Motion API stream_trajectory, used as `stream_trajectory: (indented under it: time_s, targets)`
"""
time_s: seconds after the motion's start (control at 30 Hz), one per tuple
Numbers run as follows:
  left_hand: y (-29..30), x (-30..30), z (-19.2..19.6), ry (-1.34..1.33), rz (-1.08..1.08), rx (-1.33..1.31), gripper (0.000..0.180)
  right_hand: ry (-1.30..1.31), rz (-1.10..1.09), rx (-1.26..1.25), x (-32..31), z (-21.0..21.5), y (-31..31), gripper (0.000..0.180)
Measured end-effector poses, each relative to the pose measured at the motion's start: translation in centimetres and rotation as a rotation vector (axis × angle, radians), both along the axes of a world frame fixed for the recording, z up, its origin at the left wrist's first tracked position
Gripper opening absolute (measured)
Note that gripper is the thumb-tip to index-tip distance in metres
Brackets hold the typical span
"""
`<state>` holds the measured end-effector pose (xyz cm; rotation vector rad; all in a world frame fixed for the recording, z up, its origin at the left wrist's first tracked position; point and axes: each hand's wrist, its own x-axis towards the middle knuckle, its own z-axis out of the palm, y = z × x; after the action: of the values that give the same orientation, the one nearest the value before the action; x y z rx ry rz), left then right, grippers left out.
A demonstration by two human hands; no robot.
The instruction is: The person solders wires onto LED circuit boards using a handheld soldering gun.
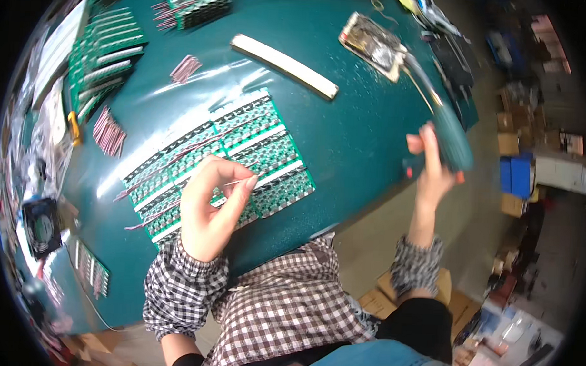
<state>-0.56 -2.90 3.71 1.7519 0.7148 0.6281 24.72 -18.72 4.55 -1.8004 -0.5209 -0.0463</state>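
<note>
over to the right i see a blue bin (516,176) above a cardboard box (513,205); left, a yellow handle (74,129).

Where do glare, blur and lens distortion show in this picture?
Head view: white glare streaks the green table beside the circuit boards; head view: the right hand and green handle look blurred; head view: board rows bow, corners go black.

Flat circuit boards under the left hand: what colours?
Mostly green circuit boards, with white and black rows; head view.

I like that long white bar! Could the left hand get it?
Probably yes: flat green boards lie between the left hand and the white bar, with nothing tall blocking.
</note>
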Motion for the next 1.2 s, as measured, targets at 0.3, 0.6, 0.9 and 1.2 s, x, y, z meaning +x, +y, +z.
stream_trajectory:
  time_s: [0.3, 0.6, 0.9, 1.2]
  targets:
    - [-1.5, -0.6, 0.8, -0.307, 0.019, -0.391, 0.008, 0.528, 0.406, 0.376, -7.6, 0.4, 0.2, 0.029]
    - [-3.3, -1.2, 0.2, -0.323, 0.025, -0.159, 0.008, 0.539, 0.757, 0.325, -12.9, 1.2, 2.9, 0.047]
    - [-4.9, -1.0, -0.1, -0.352, 0.078, -0.023, 0.009, 0.526, 0.671, 0.298, -14.1, 1.5, 3.0, 0.039]
    - [-7.3, 0.3, -1.4, -0.517, 0.242, -0.285, 0.009, 0.482, 0.528, 0.351, -15.7, 1.0, 2.7, 0.039]
